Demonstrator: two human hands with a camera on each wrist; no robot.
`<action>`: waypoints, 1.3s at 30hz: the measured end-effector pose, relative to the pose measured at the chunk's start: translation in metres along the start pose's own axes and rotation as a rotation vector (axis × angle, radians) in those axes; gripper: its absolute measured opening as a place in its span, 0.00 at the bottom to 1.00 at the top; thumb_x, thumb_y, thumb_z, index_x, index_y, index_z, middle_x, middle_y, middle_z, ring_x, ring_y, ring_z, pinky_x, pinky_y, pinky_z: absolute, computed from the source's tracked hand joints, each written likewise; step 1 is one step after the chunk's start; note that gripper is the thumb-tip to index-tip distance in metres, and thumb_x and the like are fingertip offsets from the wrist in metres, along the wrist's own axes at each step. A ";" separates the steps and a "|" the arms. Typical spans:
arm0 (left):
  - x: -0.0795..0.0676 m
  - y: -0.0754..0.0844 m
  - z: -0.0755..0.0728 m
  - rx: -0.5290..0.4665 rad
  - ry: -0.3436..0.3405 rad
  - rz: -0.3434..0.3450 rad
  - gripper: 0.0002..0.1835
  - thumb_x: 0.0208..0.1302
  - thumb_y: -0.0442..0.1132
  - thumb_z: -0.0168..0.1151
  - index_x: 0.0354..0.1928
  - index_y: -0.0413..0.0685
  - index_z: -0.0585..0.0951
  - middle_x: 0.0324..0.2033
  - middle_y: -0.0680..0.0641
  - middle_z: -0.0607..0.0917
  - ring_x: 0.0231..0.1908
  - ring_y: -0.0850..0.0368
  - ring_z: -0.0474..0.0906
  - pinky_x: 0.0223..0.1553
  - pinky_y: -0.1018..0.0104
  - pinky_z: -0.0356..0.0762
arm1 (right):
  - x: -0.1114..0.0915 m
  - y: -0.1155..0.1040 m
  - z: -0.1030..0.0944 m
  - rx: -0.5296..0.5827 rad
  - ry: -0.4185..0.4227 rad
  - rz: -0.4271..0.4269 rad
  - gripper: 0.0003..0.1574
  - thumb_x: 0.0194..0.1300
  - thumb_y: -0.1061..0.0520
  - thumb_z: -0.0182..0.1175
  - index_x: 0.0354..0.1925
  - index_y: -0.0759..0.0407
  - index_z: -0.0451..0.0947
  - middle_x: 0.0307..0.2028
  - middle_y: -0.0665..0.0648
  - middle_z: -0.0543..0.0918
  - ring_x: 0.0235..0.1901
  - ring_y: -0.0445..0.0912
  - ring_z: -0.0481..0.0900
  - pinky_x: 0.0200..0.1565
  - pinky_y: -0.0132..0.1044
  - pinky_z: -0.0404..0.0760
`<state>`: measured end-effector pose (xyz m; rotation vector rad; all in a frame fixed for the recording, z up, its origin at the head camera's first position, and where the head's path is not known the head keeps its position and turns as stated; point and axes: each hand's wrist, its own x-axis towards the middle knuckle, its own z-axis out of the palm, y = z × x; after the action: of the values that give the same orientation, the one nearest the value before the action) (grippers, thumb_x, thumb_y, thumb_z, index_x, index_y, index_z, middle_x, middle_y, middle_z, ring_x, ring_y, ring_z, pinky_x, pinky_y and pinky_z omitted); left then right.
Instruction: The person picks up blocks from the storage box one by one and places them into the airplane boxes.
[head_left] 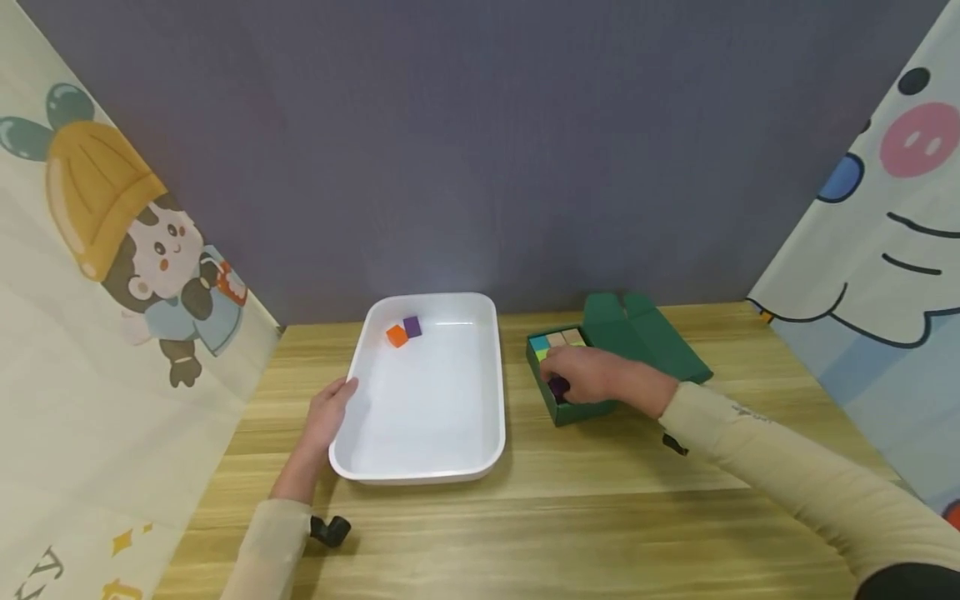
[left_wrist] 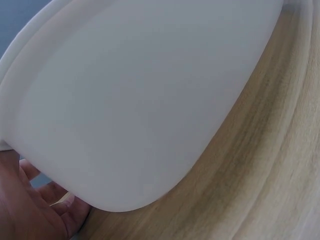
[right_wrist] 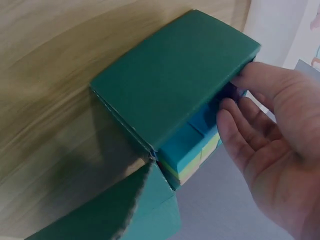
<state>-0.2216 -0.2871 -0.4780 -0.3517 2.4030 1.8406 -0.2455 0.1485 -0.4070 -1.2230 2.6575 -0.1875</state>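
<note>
A white tray (head_left: 431, 400) lies on the table, with an orange cube (head_left: 397, 336) and a purple cube (head_left: 412, 327) near its far left corner. My left hand (head_left: 326, 417) grips the tray's left side, thumb on the rim; the left wrist view shows its fingers (left_wrist: 52, 192) curled beneath the edge. To the right stands an open green box (head_left: 546, 392) holding blue, yellow-green and wood-coloured blocks. My right hand (head_left: 588, 373) reaches into the box's near part and pinches a dark purple block (head_left: 558, 387), partly hidden by the fingers. Blue blocks (right_wrist: 187, 142) show beside those fingertips.
The box's green lid (head_left: 648, 337) is folded back to the right. A grey panel (head_left: 480, 150) rises behind the wooden table (head_left: 540, 533). Printed cloths hang at the left (head_left: 75, 375) and right (head_left: 862, 275).
</note>
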 end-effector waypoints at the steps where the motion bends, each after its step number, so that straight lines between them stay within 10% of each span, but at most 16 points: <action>1: 0.000 0.000 0.000 0.000 0.005 0.003 0.36 0.73 0.59 0.48 0.69 0.37 0.64 0.57 0.31 0.75 0.49 0.43 0.77 0.45 0.60 0.80 | 0.000 0.001 0.001 0.002 0.003 0.000 0.16 0.57 0.70 0.65 0.44 0.61 0.79 0.39 0.54 0.77 0.37 0.46 0.74 0.35 0.39 0.76; 18: -0.001 0.003 0.000 0.010 -0.004 0.012 0.35 0.73 0.58 0.47 0.69 0.37 0.65 0.56 0.32 0.76 0.48 0.44 0.78 0.43 0.62 0.80 | 0.014 -0.020 -0.026 0.046 0.163 0.013 0.10 0.62 0.60 0.66 0.43 0.54 0.80 0.37 0.53 0.81 0.35 0.45 0.77 0.37 0.40 0.77; 28: 0.006 0.002 0.001 0.039 -0.009 0.027 0.37 0.73 0.60 0.47 0.70 0.37 0.64 0.58 0.32 0.74 0.52 0.42 0.76 0.48 0.57 0.79 | 0.143 -0.077 -0.039 0.069 0.154 0.022 0.15 0.67 0.54 0.61 0.51 0.57 0.81 0.47 0.55 0.83 0.48 0.46 0.78 0.52 0.38 0.76; 39: -0.002 -0.005 0.003 0.028 0.025 0.023 0.34 0.73 0.56 0.48 0.67 0.35 0.66 0.54 0.31 0.77 0.46 0.45 0.79 0.42 0.58 0.82 | 0.268 -0.089 0.003 0.057 0.142 0.246 0.18 0.65 0.55 0.61 0.53 0.49 0.80 0.44 0.47 0.82 0.42 0.42 0.76 0.46 0.36 0.77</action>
<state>-0.2187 -0.2854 -0.4831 -0.3473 2.4569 1.8204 -0.3495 -0.1130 -0.4289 -0.8857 2.8722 -0.3175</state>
